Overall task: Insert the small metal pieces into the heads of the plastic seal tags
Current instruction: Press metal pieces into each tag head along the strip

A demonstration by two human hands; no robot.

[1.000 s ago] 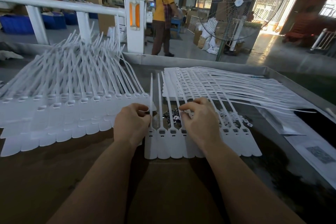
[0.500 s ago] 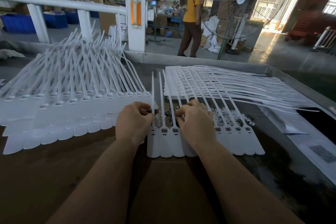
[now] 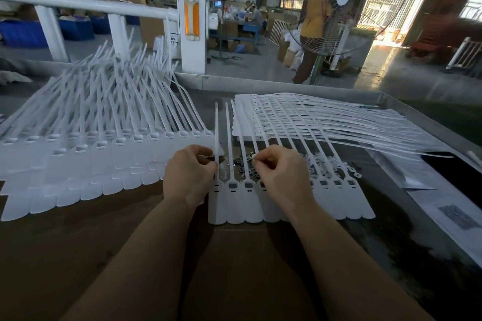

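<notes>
A row of white plastic seal tags (image 3: pixel 236 203) lies flat in front of me, heads up and tails pointing away. Between the tails sits a small heap of dark metal pieces (image 3: pixel 243 161). My left hand (image 3: pixel 190 174) hovers at the row's left end, its curled fingers pinching a small metal piece beside the leftmost tail. My right hand (image 3: pixel 281 177) is over the middle of the row, fingertips pinching a small bright metal piece above the heap. It hides several tag heads.
A big fanned pile of white tags (image 3: pixel 86 143) covers the left of the table. Another stack of tags (image 3: pixel 326 122) lies at the back right, with papers (image 3: pixel 448 206) along the raised metal table edge (image 3: pixel 430 117). A standing fan and a person are beyond.
My right hand has lifted off the tag heads and drawn back over the metal heap with a piece in its fingertips. My left hand stayed at the left end.
</notes>
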